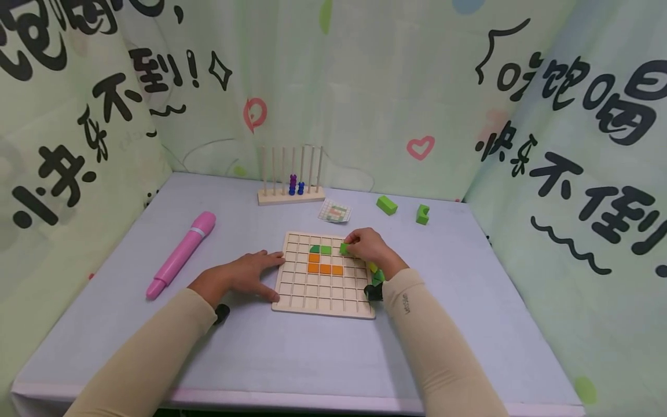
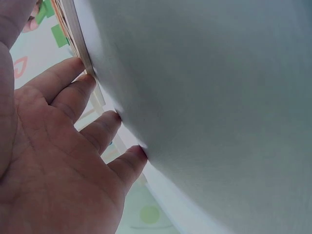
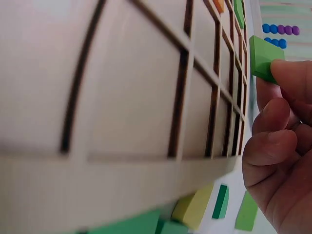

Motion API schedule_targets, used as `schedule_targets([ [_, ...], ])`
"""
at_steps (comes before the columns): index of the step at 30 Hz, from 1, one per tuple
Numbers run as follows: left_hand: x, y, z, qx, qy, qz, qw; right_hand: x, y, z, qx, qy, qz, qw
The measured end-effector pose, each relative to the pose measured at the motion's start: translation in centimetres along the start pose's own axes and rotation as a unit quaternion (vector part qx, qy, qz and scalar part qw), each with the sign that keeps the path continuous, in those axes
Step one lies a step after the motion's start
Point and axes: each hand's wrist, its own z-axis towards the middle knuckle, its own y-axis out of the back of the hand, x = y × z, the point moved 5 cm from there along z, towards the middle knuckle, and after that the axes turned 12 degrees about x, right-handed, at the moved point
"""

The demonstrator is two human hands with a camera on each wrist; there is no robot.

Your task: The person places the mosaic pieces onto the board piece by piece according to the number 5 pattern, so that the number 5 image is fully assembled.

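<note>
Head view looks forward and down from above the near edge of the pale blue table (image 1: 469, 301), wide enough to take in both sleeves and the printed cloth walls. Left wrist view sits low, pressed close, looking along the palm of the left hand (image 2: 58, 161) across the tabletop. Right wrist view hugs the square wooden grid board (image 3: 122, 97), facing along its cells towards the far wall. All three share that board (image 1: 323, 275); its edge (image 2: 78, 29) shows beside the left fingers.
</note>
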Motion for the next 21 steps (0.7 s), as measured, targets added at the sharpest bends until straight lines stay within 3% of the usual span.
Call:
schedule_targets([
  [21, -0.2, 0.1, -0.3, 0.001, -0.006, 0.004, 1.0, 1.5, -1.3, 1.1, 0.002, -0.022, -0.077, 0.997],
])
